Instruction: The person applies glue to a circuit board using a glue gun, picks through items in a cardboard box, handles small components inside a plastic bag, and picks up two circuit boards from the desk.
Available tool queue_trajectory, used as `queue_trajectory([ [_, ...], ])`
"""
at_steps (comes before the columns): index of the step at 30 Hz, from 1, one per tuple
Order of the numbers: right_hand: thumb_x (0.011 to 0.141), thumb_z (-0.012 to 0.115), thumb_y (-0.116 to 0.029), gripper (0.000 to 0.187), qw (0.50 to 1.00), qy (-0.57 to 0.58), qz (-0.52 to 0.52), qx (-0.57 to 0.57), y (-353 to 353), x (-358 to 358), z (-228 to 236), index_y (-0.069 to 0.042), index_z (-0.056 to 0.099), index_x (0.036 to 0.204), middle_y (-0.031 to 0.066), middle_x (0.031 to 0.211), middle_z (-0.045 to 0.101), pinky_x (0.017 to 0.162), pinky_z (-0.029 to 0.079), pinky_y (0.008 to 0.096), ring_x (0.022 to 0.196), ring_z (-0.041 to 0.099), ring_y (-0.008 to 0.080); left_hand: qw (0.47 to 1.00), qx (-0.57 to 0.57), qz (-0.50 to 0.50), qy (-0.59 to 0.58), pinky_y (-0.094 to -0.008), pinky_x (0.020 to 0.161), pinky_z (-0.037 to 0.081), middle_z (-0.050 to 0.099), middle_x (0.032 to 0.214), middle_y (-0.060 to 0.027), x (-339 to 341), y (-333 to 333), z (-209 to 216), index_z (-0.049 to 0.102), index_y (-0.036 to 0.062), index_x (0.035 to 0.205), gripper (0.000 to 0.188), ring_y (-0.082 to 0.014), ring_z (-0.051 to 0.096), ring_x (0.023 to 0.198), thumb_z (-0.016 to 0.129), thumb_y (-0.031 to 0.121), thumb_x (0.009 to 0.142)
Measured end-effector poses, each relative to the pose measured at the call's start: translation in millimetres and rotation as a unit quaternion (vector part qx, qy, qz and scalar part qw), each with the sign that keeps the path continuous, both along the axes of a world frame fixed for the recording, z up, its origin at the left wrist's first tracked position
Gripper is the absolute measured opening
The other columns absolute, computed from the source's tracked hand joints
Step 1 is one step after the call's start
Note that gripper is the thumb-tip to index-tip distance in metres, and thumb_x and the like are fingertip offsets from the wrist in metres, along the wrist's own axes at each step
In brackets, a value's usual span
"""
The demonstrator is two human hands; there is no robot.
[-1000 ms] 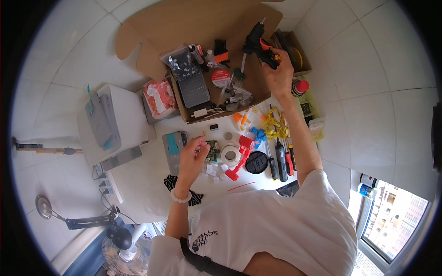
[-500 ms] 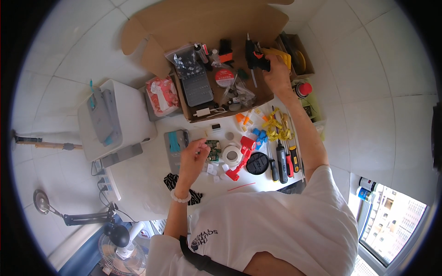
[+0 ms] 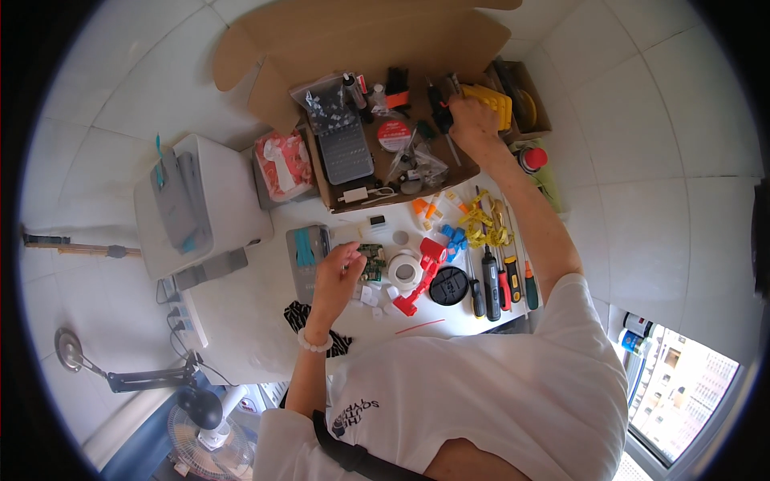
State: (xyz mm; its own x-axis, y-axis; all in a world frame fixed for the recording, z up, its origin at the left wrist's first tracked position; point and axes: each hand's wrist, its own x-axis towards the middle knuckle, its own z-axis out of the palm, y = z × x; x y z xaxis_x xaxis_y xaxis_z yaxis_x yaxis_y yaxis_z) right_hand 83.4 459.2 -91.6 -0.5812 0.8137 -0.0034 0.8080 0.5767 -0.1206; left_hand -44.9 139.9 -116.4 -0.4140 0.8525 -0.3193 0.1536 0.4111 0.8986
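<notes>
My right hand (image 3: 474,122) reaches into the open cardboard box (image 3: 333,200) at its right end. Its fingers are closed around the grip of a black glue gun (image 3: 437,104), partly hidden by the hand. A yellow case (image 3: 496,104) lies just beyond the knuckles. Over the table, my left hand (image 3: 338,271) has its fingers curled together. Whether something small sits between them is hidden. Right by its fingertips is a green circuit board (image 3: 373,260). A white round part (image 3: 404,271) and a red bracket-like piece (image 3: 431,255) lie to the right.
Several screwdrivers (image 3: 491,280), a yellow tape measure (image 3: 480,224) and a black round cap (image 3: 448,286) lie on the right. The box holds a grey organizer (image 3: 346,155) and small bags. A white bin (image 3: 208,192) stands left; a desk lamp (image 3: 152,381) is lower left.
My right hand has moved slightly left, and the glue gun sits lower in the box, its nozzle no longer pointing up high. My left hand stays in place. A green-handled screwdriver now shows beside my right arm.
</notes>
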Motion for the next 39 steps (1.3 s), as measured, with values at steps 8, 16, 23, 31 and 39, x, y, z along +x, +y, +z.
queue_trajectory([
  [8, 0.073, 0.06, -0.001, 0.012, 0.997, -0.041, 0.051, 0.038, -10, -14, 0, -0.003, 0.066, 0.083, 0.0186, 0.089, 0.064, 0.061, 0.054, 0.0423, 0.083, 0.065, 0.0354, 1.0, -0.018, -0.015, 0.009, -0.0215, 0.064, 0.043, 0.065, 0.094, -0.0065, -3, -2, -5, 0.057, -0.0025, 0.113, 0.03, -0.0096, 0.058, 0.081, 0.059, 0.014, 0.088],
  [16, 0.073, 0.059, -0.001, 0.011, 0.996, -0.007, 0.082, 0.036, 16, -11, -25, -0.006, 0.065, 0.08, 0.0177, 0.086, 0.064, 0.064, 0.052, 0.0459, 0.08, 0.063, 0.0374, 1.0, -0.016, -0.003, 0.008, -0.0223, 0.064, 0.044, 0.065, 0.095, -0.0072, -7, -5, -11, 0.057, -0.0023, 0.114, 0.031, -0.0096, 0.058, 0.081, 0.059, 0.015, 0.088],
  [23, 0.067, 0.064, -0.002, 0.014, 0.99, 0.038, 0.13, 0.038, 39, -3, -44, -0.006, 0.059, 0.08, 0.0167, 0.087, 0.06, 0.067, 0.05, 0.0471, 0.083, 0.06, 0.0378, 1.0, -0.008, -0.006, 0.006, -0.0225, 0.065, 0.044, 0.065, 0.095, -0.0073, -7, -3, -13, 0.057, -0.0023, 0.113, 0.031, -0.0098, 0.058, 0.081, 0.06, 0.015, 0.087],
  [31, 0.069, 0.062, 0.001, 0.02, 0.989, -0.031, 0.144, 0.02, 24, -6, -33, -0.005, 0.063, 0.087, 0.0148, 0.095, 0.06, 0.073, 0.051, 0.0429, 0.09, 0.06, 0.0347, 1.0, -0.013, -0.007, 0.009, -0.0239, 0.065, 0.045, 0.065, 0.094, -0.0099, -6, -3, -14, 0.056, -0.0035, 0.112, 0.032, -0.0136, 0.061, 0.082, 0.06, 0.015, 0.087],
  [39, 0.07, 0.056, 0.006, 0.036, 0.986, -0.074, 0.147, -0.027, 22, 8, -33, -0.005, 0.061, 0.104, 0.0161, 0.103, 0.058, 0.075, 0.05, 0.0431, 0.092, 0.059, 0.036, 1.0, -0.016, -0.007, -0.004, -0.022, 0.065, 0.044, 0.065, 0.094, -0.0067, -7, -3, -15, 0.056, -0.0025, 0.114, 0.031, -0.0098, 0.059, 0.082, 0.06, 0.014, 0.087],
])
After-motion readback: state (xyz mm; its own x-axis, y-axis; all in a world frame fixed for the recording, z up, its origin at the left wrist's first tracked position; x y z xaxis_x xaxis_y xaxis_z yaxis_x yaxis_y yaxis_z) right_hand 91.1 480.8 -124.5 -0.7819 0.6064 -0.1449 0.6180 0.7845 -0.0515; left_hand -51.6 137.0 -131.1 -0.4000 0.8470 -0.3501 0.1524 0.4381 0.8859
